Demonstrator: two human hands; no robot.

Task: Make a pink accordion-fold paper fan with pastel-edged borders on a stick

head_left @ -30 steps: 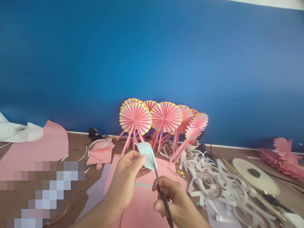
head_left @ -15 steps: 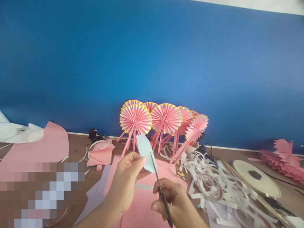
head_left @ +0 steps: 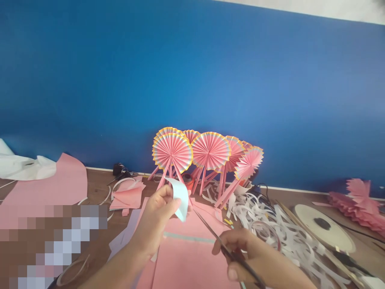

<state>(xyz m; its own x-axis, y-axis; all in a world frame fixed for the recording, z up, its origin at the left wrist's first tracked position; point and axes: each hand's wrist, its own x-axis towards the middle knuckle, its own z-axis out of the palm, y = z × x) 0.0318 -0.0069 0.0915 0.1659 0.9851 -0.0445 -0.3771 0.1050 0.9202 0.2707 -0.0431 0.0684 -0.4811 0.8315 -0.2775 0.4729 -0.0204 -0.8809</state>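
Observation:
Between thumb and fingers, my left hand (head_left: 162, 214) pinches a small light-blue piece of paper (head_left: 179, 196), which curls to the right. My right hand (head_left: 243, 257) grips a pair of dark-handled scissors (head_left: 212, 230), their tips pointing up and left towards the blue paper but apart from it. The blades look closed or nearly so. Beneath both hands lie pink paper sheets (head_left: 186, 261), crossed by a thin light-blue strip (head_left: 189, 237).
Several pleated pink paper fans (head_left: 210, 150) on sticks stand against the blue wall (head_left: 192, 72). A heap of white paper strips (head_left: 288, 237) lies to the right, beside a round cream fan (head_left: 325, 226). Pink paper (head_left: 69, 180) and white material (head_left: 27, 166) are at the left.
The scissors have come away from the blue paper, moving right and down with my right hand. In my left hand the blue paper has turned and now curls more.

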